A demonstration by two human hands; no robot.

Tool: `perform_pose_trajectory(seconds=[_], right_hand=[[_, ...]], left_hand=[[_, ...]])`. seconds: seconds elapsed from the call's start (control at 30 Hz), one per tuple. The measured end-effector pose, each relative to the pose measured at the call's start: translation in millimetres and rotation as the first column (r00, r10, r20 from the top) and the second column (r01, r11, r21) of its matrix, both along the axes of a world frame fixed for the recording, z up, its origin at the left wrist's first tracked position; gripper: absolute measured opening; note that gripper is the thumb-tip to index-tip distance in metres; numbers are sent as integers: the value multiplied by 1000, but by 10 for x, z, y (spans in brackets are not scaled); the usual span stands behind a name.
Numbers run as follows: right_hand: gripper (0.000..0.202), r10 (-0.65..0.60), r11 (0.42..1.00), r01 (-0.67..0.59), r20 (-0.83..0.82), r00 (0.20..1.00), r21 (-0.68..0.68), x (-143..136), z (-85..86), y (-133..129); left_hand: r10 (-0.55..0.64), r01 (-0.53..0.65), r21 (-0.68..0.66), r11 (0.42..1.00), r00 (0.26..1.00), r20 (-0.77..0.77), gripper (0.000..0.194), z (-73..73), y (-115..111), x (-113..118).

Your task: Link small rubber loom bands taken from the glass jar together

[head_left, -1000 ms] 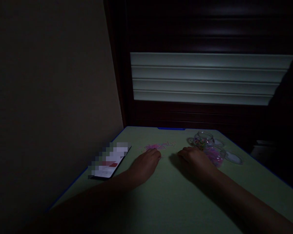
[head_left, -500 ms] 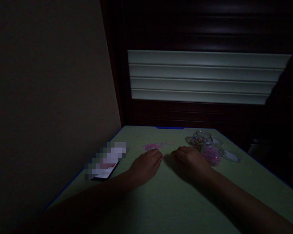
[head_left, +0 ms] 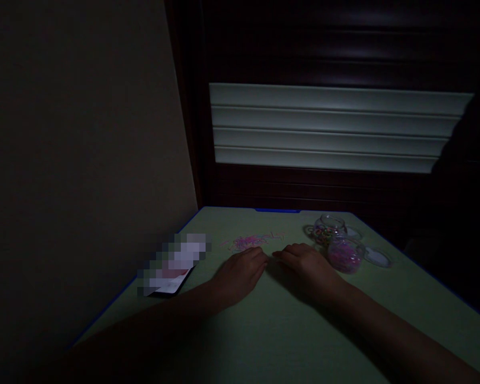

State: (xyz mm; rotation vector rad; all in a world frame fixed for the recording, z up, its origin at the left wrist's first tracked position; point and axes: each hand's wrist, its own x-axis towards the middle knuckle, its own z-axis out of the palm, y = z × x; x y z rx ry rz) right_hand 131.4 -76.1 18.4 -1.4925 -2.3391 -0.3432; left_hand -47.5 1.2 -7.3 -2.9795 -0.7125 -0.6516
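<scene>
Apparently, the left hand point(head_left: 240, 273) and right hand point(head_left: 310, 268) nearly meet, fingers bunched; whether they pinch anything, I cannot tell. Light fingertip control should serve best, clear of the pink bands point(head_left: 246, 243) just beyond the left hand.

On the table point(head_left: 272, 336) before us, our left hand point(head_left: 240, 274) is between a smartphone point(head_left: 175, 282) and our right hand point(head_left: 308, 268). Behind our left hand we see a pile of elastic bands point(head_left: 246, 242); to our right, the near jar point(head_left: 346, 256) sits before the far jar point(head_left: 331, 224), lids point(head_left: 378, 258) beside them.
</scene>
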Motion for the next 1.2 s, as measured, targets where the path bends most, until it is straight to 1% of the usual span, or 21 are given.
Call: perform_pose_trajectory(seconds=[0.17, 0.37, 0.73, 0.87, 1.03, 1.1, 1.2], right_hand=[[19, 34, 999, -35, 48, 998, 4, 1, -15, 2], [15, 19, 1000, -21, 86, 996, 15, 20, -30, 15], [18, 4, 1000, -5, 82, 997, 17, 3, -10, -5], [17, -25, 999, 21, 110, 994, 36, 25, 5, -19], [12, -92, 995, 84, 193, 977, 52, 123, 103, -34], [15, -140, 990, 128, 223, 965, 67, 188, 175, -43], [22, -231, 972, 219, 202, 952, 83, 295, 295, -65]], left_hand=[[-23, 23, -12, 1000, 1000, 0, 18, -2, 0, 4], [-25, 25, 14, 1000, 1000, -3, 16, -7, 11, 6], [-31, 31, 60, 998, 1000, -3, 14, -34, 20, 7], [-35, 35, 52, 998, 999, -4, 14, -34, 28, 6], [-43, 43, 39, 998, 999, -5, 16, -31, 28, 6], [-43, 44, 40, 998, 999, -9, 17, -32, 29, 3], [-55, 56, 56, 997, 998, -29, 19, -31, 34, -7]])
